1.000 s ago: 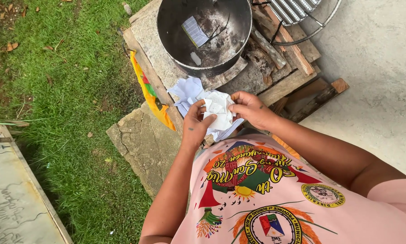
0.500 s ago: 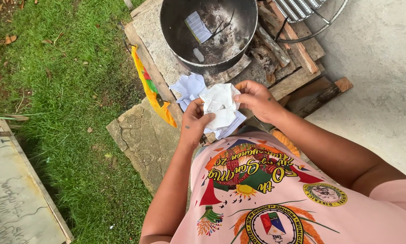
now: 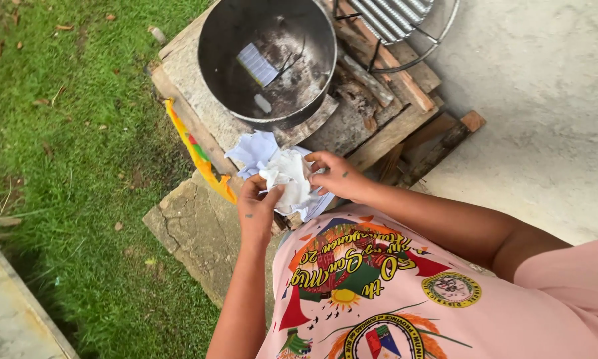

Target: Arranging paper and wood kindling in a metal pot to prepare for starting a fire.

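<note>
Left hand (image 3: pixel 256 207) raised in front of chest, back toward camera, fingers curled closed in pinch grip; forearm runs straight down. Right hand (image 3: pixel 339 176) opposite, close beside it, fingers bent and clenched, wrist flexed; forearm angles in from lower right
</note>
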